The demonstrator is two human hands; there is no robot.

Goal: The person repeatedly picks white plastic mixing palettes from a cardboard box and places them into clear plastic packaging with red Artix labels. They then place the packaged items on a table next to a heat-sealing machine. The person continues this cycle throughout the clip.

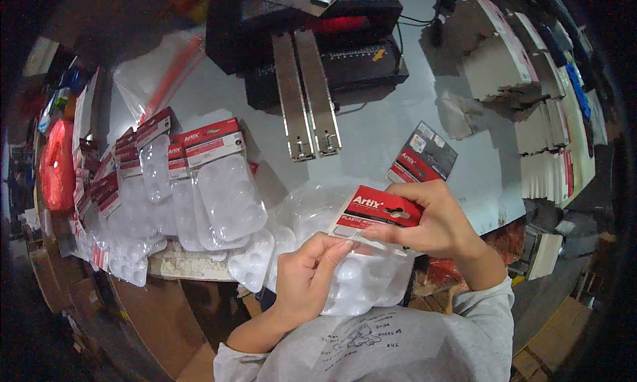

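Close to my body, both hands hold a red, black and white header card [378, 213]. My right hand [434, 219] grips its right side, thumb below and fingers behind. My left hand [308, 276] pinches the lower left corner between thumb and fingertips. Just under the card is a white plastic paint palette [361, 282] with round wells, partly hidden by my hands; whether the card is attached to it I cannot tell. Beyond my right hand a loose header card [428, 153] lies on the table.
Several carded white palettes [232, 196] lie overlapping on the left of the grey table [371, 133]. A black machine [325, 57] with two metal rails [306, 97] stands at the back. Card stacks [501, 63] line the right side. A clear plastic bag [142, 80] lies far left.
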